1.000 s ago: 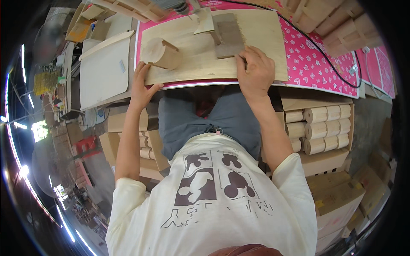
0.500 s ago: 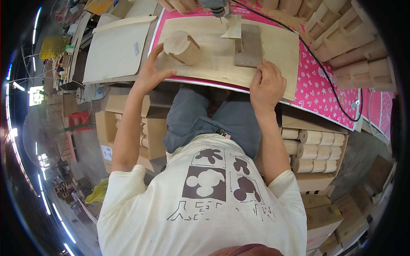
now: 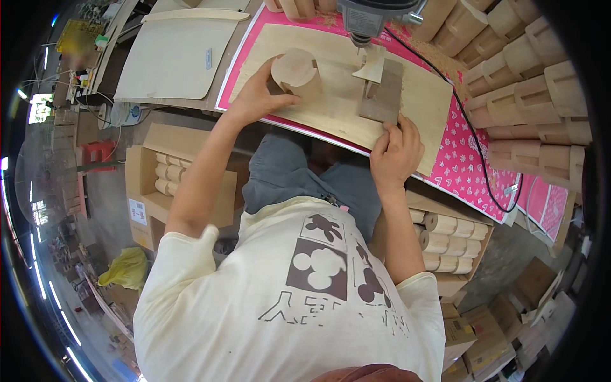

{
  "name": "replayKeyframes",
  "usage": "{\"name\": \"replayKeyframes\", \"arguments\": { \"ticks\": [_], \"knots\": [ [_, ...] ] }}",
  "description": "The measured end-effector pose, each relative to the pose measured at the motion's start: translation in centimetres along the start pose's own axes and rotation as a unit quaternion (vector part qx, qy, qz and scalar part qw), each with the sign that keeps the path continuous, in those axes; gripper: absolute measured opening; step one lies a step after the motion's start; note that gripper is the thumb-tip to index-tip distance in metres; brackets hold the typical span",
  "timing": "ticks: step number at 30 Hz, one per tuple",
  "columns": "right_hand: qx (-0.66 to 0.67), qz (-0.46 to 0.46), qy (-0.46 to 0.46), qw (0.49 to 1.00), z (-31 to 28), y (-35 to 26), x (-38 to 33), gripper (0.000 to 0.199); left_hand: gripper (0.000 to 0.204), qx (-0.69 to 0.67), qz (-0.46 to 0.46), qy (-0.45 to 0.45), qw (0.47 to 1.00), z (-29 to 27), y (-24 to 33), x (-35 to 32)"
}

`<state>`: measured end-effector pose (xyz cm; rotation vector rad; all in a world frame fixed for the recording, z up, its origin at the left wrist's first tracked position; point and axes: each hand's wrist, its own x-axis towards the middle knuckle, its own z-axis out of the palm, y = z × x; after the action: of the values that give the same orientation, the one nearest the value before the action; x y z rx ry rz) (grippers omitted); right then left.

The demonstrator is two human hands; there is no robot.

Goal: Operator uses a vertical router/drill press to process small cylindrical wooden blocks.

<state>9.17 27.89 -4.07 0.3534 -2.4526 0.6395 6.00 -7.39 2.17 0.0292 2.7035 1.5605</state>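
A round pale wooden cylinder (image 3: 296, 70) with slots cut in its side stands upright on a plywood board (image 3: 337, 111). My left hand (image 3: 259, 95) curves around its left side, thumb along the near side and fingertips partly hidden behind it. To the right, a brown rectangular plate (image 3: 384, 105) lies on the board, with a curved pale wooden piece (image 3: 370, 65) mounted upright on it. The tip of a drill (image 3: 361, 39) hangs just above that piece. At the plate's near right corner, my right hand (image 3: 398, 153) has its curled fingertips against it.
Slotted wooden cylinders (image 3: 531, 95) are stacked at the right, beside sawdust and a black cable (image 3: 477, 130). The board lies on a pink patterned sheet (image 3: 449, 156). Below the table, a carton at left (image 3: 147, 178) and one at right (image 3: 449, 277) hold wooden cylinders.
My left hand has closed in on the cylinder from the left. My right hand stays by the plate's corner. The whole view has tilted and shifted.
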Motion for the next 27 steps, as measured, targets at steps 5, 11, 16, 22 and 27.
{"name": "replayKeyframes", "arguments": {
  "ticks": [5, 11, 16, 22, 27],
  "knots": [
    [-0.004, 0.0, 0.002, 1.0, 0.3, 0.0, 0.1, 0.023, 0.104, -0.045, 0.035, -0.03, 0.998, 1.2, 0.3, 1.5],
    [-0.008, 0.002, -0.001, 1.0, 0.2, -0.2, 0.1, 0.023, 0.105, -0.06, 0.015, -0.051, 0.997, 2.0, 0.7, 3.4],
    [-0.021, 0.004, 0.012, 1.0, 0.5, -0.3, 0.0, 0.021, 0.102, -0.05, 0.067, -0.075, 0.994, 2.3, 0.8, 5.1],
    [-0.033, 0.013, 0.034, 0.999, 1.0, -0.8, 0.0, 0.02, 0.1, -0.057, 0.081, -0.096, 0.99, 2.8, 1.1, 6.5],
    [-0.045, 0.01, 0.037, 0.998, 1.1, -0.8, -0.1, 0.021, 0.1, -0.082, 0.084, -0.114, 0.986, 3.5, 1.4, 7.1]
  ]
}}
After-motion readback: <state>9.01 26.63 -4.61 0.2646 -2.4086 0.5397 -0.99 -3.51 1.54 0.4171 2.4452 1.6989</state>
